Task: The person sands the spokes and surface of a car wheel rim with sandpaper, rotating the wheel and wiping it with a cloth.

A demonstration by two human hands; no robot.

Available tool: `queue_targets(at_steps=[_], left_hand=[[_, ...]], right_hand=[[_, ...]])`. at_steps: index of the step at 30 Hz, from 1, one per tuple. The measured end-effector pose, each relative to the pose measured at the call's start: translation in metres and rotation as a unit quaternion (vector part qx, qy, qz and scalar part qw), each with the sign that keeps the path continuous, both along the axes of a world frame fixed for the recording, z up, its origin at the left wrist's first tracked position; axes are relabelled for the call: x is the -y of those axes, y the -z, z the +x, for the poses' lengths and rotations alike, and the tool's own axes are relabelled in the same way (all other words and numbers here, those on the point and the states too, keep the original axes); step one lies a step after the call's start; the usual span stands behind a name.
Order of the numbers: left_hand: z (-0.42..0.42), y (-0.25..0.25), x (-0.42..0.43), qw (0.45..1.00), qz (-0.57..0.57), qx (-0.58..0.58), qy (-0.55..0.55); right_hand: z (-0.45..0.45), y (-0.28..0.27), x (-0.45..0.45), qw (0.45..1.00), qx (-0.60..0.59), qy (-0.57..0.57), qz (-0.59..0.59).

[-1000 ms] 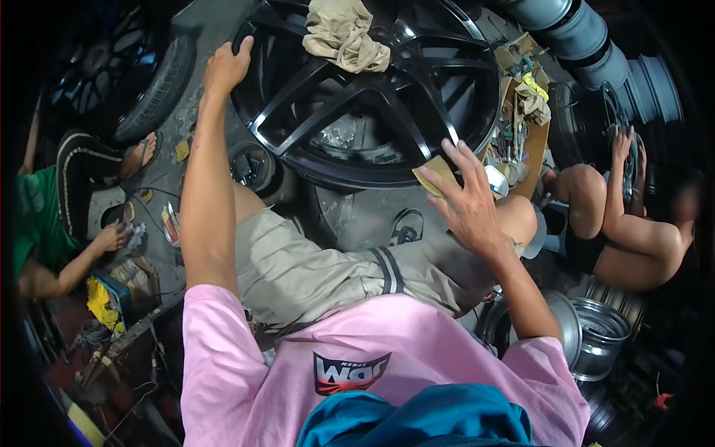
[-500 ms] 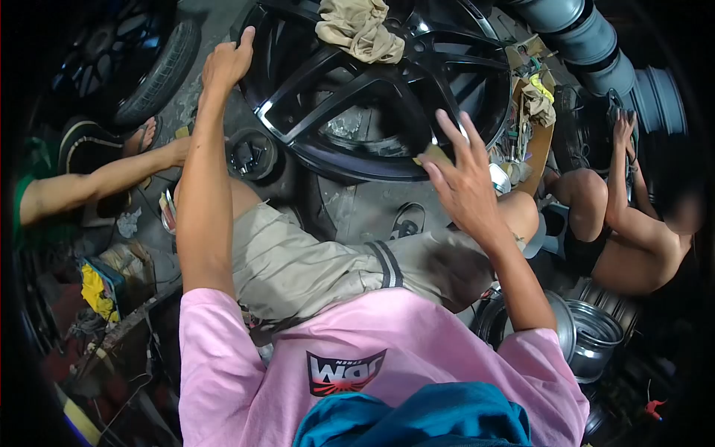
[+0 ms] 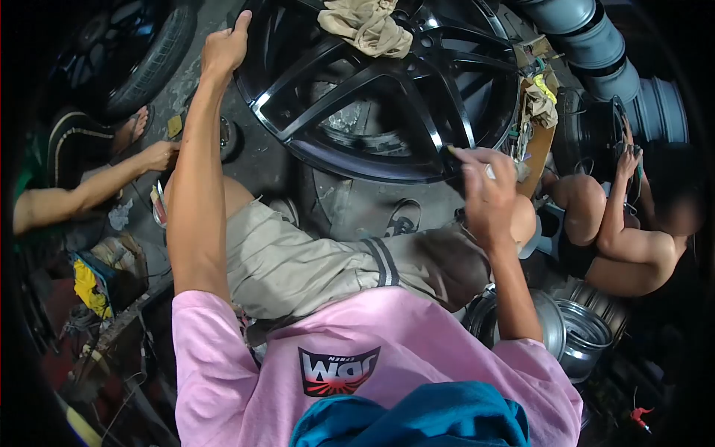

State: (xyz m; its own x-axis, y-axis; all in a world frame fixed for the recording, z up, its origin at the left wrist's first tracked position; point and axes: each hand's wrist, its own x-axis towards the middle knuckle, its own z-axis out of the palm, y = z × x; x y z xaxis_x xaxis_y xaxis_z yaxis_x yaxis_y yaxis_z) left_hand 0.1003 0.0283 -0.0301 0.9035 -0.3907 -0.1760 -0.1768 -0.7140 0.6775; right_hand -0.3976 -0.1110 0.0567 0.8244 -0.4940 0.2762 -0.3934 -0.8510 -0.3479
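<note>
The right hand [image 3: 491, 182], right of centre, has curled from spread, contents unclear; upper left, the left hand [image 3: 226, 51] clasps the wheel [image 3: 410, 72].

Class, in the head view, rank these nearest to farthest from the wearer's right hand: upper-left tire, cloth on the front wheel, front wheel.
1. Front wheel, beside the right hand.
2. Cloth, atop that wheel.
3. Tire, upper left.

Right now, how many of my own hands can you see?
2: the left hand at the black wheel's left edge, the right hand by its near right edge.
</note>
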Motion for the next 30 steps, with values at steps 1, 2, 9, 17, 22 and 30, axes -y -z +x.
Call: queue_targets(at_steps=[1,2,9,17,22,30], left_hand=[[0.004,0.005,0.000,1.000,0.002,0.001,0.000],[0.007,0.011,0.002,0.999,-0.011,0.029,-0.008],[0.042,0.016,0.008,0.999,-0.023,0.037,0.018],[0.043,0.009,0.015,0.986,0.033,0.166,-0.003],[-0.013,-0.020,0.028,0.917,-0.118,0.373,0.072],[-0.140,-0.042,0.032,0.944,0.008,0.232,0.235]], right_hand=[[0.010,0.012,-0.005,0.997,0.008,-0.047,-0.068],[0.015,0.021,-0.013,0.997,0.009,-0.047,-0.068],[0.045,0.029,-0.035,0.994,0.085,0.073,0.006],[-0.012,0.027,-0.021,0.994,-0.005,-0.030,-0.101],[0.002,0.015,0.029,0.984,-0.016,-0.069,-0.165],[0.119,0.027,0.084,0.974,-0.023,-0.118,-0.193]])
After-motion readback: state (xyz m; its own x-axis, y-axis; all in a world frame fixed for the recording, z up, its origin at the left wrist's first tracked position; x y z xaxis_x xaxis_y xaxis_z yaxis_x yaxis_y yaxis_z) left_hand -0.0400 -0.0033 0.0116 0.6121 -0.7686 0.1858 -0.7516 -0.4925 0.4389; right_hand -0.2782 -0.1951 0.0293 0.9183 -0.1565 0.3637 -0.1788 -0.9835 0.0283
